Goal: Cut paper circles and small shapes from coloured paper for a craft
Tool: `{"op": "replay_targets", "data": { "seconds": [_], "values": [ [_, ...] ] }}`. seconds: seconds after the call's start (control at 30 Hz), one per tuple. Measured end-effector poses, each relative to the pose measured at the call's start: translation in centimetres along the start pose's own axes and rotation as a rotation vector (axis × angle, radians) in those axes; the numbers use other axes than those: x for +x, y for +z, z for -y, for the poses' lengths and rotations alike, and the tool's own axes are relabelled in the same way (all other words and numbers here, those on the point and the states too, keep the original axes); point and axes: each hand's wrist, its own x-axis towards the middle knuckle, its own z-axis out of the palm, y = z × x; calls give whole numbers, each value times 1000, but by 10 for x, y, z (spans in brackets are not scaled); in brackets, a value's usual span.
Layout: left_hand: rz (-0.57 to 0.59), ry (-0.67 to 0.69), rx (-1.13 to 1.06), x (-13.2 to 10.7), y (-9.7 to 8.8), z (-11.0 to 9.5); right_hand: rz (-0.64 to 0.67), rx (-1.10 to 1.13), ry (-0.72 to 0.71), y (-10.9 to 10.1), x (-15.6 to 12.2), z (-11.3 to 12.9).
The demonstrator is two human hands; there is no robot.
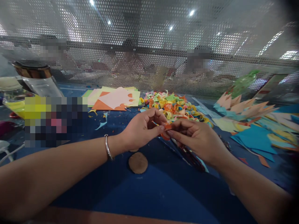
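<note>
Left hand: the left hand (141, 130) comes in from the left, with thumb and forefinger pinched together on the left end of a small orange paper piece (166, 127).
Right hand: the right hand (198, 140) meets it from the right, fingertips closed on the other end of the same piece, so the two hands touch at the fingertips.
Orange paper piece: held between both hands, lifted just above the table, in the middle of the view; its exact fold is too small to tell.
Bracelet: a thin metal bracelet (107, 147) sits on the left wrist.
Disc: a round brown disc (138, 162) lies flat on the table, below the left hand.
Dark thing: a long dark thing (189, 156) lies under the right hand, mostly hidden; what it is cannot be told.
Table: a table (163, 189) with a blue cover carries everything.
Scrap pile: a heap of small colourful paper bits (178, 106) lies just beyond the hands.
Sheets: a stack of coloured paper sheets (114, 98) lies left of the heap, with cut-outs in the top sheet.
Cut shapes: pointed paper shapes (245, 109) and blue paper (257, 139) spread out at the right.
Jar: a clear jar (37, 79) with a dark lid stands far left.
Screen: a perforated screen (149, 46) rises behind the table.
</note>
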Motion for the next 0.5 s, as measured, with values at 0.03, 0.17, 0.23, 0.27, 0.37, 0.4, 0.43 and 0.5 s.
{"op": "replay_targets", "data": {
  "seconds": [0.03, 0.17, 0.23, 0.27, 0.37, 0.4, 0.43, 0.5],
  "values": [
    [-16, 2, 15, 0, 0, 0, -7, 0, 0, 0, 0, 1],
    [-70, -63, -34, -2, 3, -2, -44, -13, -22, 0, 0, 5],
    [-94, -126, -68, -3, 6, -2, -63, -29, -45, 1, 0, 6],
    [-107, -156, -84, -4, 7, -2, -72, -37, -55, 1, 0, 6],
    [-151, -232, -147, -4, 9, -2, -88, -62, -78, 3, 0, 4],
    [-165, -257, -170, -3, 10, -3, -91, -71, -88, 4, 0, 3],
    [-178, -280, -192, -3, 11, -3, -93, -81, -98, 4, -1, 2],
    [-205, -314, -230, -3, 13, -5, -99, -106, -121, 6, -2, 1]
  ]
}}
